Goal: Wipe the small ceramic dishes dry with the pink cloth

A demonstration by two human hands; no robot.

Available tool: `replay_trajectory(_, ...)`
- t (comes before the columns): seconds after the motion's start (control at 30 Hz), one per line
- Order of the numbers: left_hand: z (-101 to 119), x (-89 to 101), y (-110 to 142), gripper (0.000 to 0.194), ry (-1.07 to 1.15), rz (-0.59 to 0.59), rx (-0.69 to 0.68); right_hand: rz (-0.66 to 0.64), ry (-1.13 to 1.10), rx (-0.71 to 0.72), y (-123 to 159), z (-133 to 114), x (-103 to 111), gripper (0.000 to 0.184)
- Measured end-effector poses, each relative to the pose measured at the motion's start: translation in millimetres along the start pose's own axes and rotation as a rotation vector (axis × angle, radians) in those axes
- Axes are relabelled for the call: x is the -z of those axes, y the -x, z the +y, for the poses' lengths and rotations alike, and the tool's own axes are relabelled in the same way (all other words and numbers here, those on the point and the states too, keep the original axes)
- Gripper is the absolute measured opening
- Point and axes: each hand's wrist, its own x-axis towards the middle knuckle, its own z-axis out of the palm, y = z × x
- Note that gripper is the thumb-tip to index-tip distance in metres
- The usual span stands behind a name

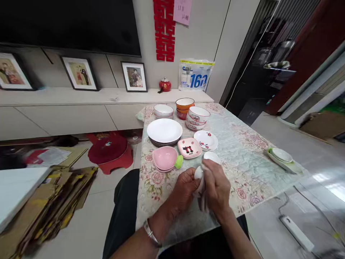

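Note:
My left hand [184, 189] is closed round a small white dish [198, 173], mostly hidden by my fingers. Against it, my right hand [217, 187] grips a whitish cloth [201, 192] whose end hangs below. Just beyond my hands, another small white dish [212, 157] lies on the table. Pink strawberry-shaped bowls [165, 157] with a green leaf handle sit left of them, beside square pink cat plates [189, 148]. Flower-patterned white plates [205, 140] are stacked farther right.
On the floral tablecloth [239, 158] stand white plates [164, 130], a white bowl [163, 110], orange bowls [184, 104] and patterned bowls [198, 115]. A green-edged tray with a white dish [281, 154] is near the right edge. Flattened cardboard [58, 198] and a red stool [114, 158] are at left.

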Motion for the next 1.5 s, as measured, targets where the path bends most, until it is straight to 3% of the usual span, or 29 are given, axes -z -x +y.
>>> replay_trajectory(0.1,1,1.7,1,0.022,-0.019,0.006,0.012,-0.108,0.032,0.144,1,-7,-1,0.036)
replay_trajectory(0.2,0,2.0,0,0.025,0.003,0.004,0.031,-0.133,0.04,0.151,-4,-7,-1,0.033)
replay_trajectory(0.4,-4,2.7,-1,0.036,0.008,-0.002,0.037,-0.028,-0.017,-0.095,-8,2,-1,0.029)
replay_trajectory(0.57,-3,1.5,1,0.036,-0.202,-0.05,0.063,-0.011,-0.131,-0.344,-7,14,11,0.029)
replay_trajectory(0.67,-3,0.9,2,0.035,-0.251,-0.087,0.101,-0.05,-0.095,-0.409,-9,21,19,0.029)
replay_trajectory(0.83,-7,1.7,1,0.023,-0.304,-0.11,0.114,-0.146,-0.028,-0.249,-6,20,21,0.026)
replay_trajectory(0.97,-4,-0.5,1,0.009,-0.445,-0.134,-0.008,-0.205,0.015,-0.024,-3,1,14,0.025)
replay_trajectory(1.1,-1,-2.1,2,0.013,-0.498,-0.113,-0.089,-0.261,0.053,0.127,-8,-11,9,0.028)
replay_trajectory(1.2,-1,-1.2,5,0.013,-0.439,-0.107,-0.053,-0.182,-0.024,0.011,-12,-3,9,0.024)
replay_trajectory(1.37,-3,1.6,6,0.022,-0.342,-0.066,0.021,-0.005,-0.2,-0.463,-12,14,12,0.029)
replay_trajectory(1.43,-6,3.5,4,0.027,-0.287,-0.055,0.024,0.033,-0.194,-0.462,-10,12,11,0.03)
replay_trajectory(1.5,-9,5.1,2,0.032,-0.226,-0.048,0.027,0.041,-0.133,-0.319,-9,5,10,0.028)
